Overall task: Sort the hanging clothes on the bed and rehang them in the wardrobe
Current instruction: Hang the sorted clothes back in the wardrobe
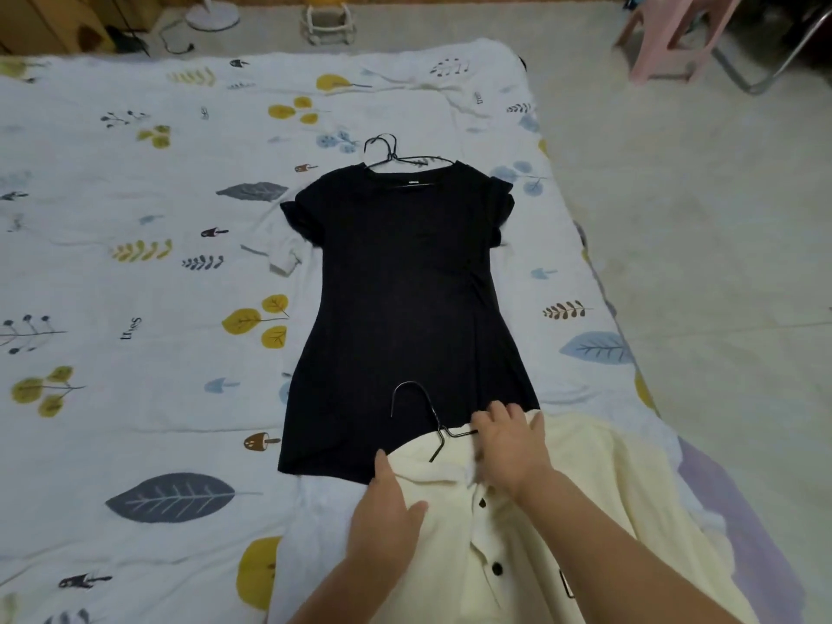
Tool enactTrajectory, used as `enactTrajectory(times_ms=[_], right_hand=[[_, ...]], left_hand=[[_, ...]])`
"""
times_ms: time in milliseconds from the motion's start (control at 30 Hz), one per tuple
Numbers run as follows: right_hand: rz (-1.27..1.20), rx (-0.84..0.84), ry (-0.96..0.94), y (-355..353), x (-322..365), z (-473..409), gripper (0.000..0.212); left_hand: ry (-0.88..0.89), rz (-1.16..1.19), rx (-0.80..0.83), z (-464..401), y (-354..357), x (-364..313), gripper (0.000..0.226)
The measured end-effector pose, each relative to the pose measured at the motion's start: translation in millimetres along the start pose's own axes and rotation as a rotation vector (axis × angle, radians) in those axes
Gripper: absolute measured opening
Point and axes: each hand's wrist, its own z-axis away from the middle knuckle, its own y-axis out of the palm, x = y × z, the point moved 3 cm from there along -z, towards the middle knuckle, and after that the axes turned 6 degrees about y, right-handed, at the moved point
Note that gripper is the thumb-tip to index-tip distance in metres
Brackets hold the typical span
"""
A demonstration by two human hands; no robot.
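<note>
A black short-sleeved top (405,299) lies flat on the bed (135,263) with a thin black wire hanger (396,157) sticking out of its neck. Nearer to me lies a cream button-up garment (599,497) with black buttons, on a second black wire hanger (427,421) whose hook rests on the black top's hem. My left hand (387,511) lies flat on the cream garment's left collar, fingers straight. My right hand (508,448) rests at the collar by the hanger's shoulder; its fingertips blur, so a grip cannot be made out.
The bed has a white leaf-and-mushroom print cover and a white cloth piece (283,254) peeks from under the black top's left sleeve. Bare floor runs along the right. A pink stool (671,42), a fan base (211,13) and a small rack (328,22) stand beyond the bed.
</note>
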Motion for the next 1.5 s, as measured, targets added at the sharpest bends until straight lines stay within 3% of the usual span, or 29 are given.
enactTrajectory(times_ms=[133, 233, 267, 367, 500, 867, 967, 1200, 1500], right_hand=[[0.026, -0.042, -0.019, -8.7, -5.1, 13.9, 0.041], [-0.100, -0.231, -0.022, -15.4, -14.5, 32.1, 0.026], [-0.147, -0.323, -0.031, -19.4, -17.0, 39.6, 0.021], [-0.190, -0.501, -0.030, -32.7, -25.3, 68.5, 0.032], [-0.184, -0.657, 0.053, -56.1, -31.4, 110.4, 0.020], [-0.259, -0.927, 0.343, -113.8, -23.2, 243.0, 0.014], [-0.282, -1.010, 0.411, -123.4, -23.6, 284.9, 0.022], [-0.363, -1.051, 0.599, -123.2, -25.9, 398.5, 0.035], [-0.502, -0.913, 0.883, -105.6, -33.0, 566.6, 0.026]], left_hand=[[0.049, 0.104, -0.057, 9.9, -3.7, -8.6, 0.035], [0.128, 0.170, -0.118, 26.8, -14.3, -22.9, 0.015], [0.156, 0.187, -0.122, 33.6, -18.8, -27.6, 0.016], [0.223, 0.247, -0.123, 53.7, -34.0, -41.4, 0.016], [0.308, 0.271, -0.131, 83.5, -58.2, -59.2, 0.014], [0.587, 0.378, 0.011, 176.7, -119.3, -87.8, 0.010], [0.669, 0.378, 0.075, 206.5, -127.2, -96.3, 0.010], [0.842, 0.367, 0.256, 286.1, -126.1, -112.6, 0.011], [1.166, 0.235, 0.371, 395.3, -117.8, -149.5, 0.014]])
